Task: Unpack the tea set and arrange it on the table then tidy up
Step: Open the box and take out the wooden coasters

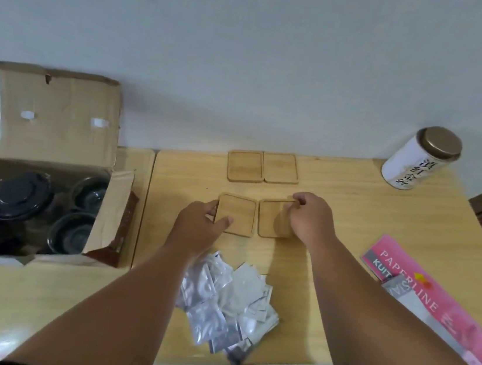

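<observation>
Four square wooden coasters lie on the right table in two rows. The far pair (263, 167) sits side by side near the wall. My left hand (200, 226) grips the left edge of the near left coaster (238, 215). On the near right coaster (272, 217), my right hand (312, 216) pinches the far right corner. An open cardboard box (55, 115) on the left table holds a dark glass teapot (17, 198) and two dark glass cups (82, 210).
A white tea tin (417, 159) with a bronze lid stands at the table's far right corner. Several silver foil sachets (227, 303) lie heaped near the front edge. A pink paper pack (432, 305) lies at the right. A narrow gap separates the two tables.
</observation>
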